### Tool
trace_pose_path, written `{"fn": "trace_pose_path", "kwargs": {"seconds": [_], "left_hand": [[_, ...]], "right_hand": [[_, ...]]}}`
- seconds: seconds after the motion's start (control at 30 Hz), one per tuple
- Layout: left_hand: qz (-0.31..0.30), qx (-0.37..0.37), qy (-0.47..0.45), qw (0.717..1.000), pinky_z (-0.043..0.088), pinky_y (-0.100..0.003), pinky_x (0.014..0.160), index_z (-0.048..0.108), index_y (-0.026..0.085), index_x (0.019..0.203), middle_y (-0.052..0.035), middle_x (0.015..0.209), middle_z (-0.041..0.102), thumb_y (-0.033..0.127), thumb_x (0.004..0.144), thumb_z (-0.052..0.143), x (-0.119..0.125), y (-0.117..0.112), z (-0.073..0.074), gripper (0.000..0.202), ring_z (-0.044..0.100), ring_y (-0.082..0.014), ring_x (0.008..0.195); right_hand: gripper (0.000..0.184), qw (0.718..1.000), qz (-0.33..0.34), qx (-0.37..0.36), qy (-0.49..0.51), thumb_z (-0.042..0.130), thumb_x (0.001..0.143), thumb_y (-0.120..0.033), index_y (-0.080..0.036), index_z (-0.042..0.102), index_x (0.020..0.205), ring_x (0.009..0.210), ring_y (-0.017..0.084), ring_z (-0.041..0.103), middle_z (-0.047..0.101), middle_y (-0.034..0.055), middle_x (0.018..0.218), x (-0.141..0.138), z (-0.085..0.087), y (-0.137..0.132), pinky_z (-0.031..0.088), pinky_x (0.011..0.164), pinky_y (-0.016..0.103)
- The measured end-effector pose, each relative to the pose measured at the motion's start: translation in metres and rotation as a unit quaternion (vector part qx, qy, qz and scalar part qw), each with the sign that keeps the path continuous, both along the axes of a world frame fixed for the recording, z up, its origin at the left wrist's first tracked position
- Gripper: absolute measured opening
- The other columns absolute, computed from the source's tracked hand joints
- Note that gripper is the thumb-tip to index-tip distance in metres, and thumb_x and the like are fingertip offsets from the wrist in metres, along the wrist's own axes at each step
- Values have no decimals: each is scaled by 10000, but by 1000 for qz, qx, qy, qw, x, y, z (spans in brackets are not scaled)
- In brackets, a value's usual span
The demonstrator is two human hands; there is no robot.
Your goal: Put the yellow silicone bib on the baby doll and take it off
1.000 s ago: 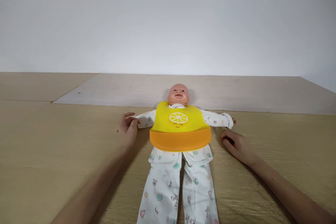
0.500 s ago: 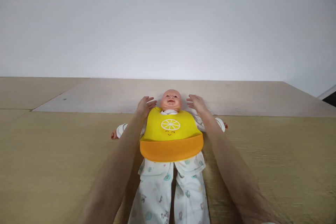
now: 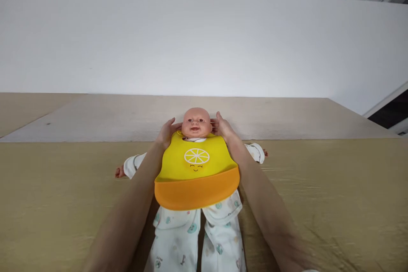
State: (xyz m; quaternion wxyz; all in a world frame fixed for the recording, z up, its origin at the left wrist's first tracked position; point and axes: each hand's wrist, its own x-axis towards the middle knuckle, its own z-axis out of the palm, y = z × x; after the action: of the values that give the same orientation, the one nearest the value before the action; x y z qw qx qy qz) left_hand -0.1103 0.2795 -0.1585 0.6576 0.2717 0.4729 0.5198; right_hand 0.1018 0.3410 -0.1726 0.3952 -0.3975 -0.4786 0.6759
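A baby doll [image 3: 196, 123] lies on its back, head toward the wall. On its chest rests a yellow bib [image 3: 178, 153] with a white citrus slice, a smiling face and an orange pocket. My left hand [image 3: 167, 132] is beside the doll's head and neck, fingers reaching behind the neck, fingertips hidden. At the other side, my right hand [image 3: 222, 127] has its thumb raised and its fingers stretched toward the doll's ear and nape, the tips out of sight. Both hands look open. Whether they touch the bib's neckband I cannot tell.
The doll's patterned white trousers [image 3: 175, 242] run toward me over a tan surface [image 3: 318, 187]. Its sleeved arms spread outward under my forearms. A pale panel [image 3: 280, 119] lies behind its head, ending at a white wall [image 3: 204, 42]. A dark opening [image 3: 389, 110] shows at the right.
Both hands have moved inward, from apart from the doll's head to close against its sides, fingers passing behind. My view has shifted, so the doll appears larger and further left.
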Motion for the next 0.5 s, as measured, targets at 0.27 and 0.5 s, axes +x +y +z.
{"fn": "trace_pose_path", "kwargs": {"seconds": [0.27,0.5], "left_hand": [[-19,33,-70,997,537,-353,733,620,54,1134,-142,838,723,313,863,423,0,-12,0,424,687,-232,715],[-87,42,-146,985,486,-317,765,634,47,1083,-142,855,713,377,919,388,6,-25,-5,443,670,-209,727]], "right_hand": [[259,995,-20,99,-16,543,579,-277,-120,619,771,633,106,507,633,42,740,1,12,-10,409,602,227],[202,945,21,265,-189,540,581,-274,-109,631,656,684,176,532,625,75,693,21,14,-5,450,614,303]]}}
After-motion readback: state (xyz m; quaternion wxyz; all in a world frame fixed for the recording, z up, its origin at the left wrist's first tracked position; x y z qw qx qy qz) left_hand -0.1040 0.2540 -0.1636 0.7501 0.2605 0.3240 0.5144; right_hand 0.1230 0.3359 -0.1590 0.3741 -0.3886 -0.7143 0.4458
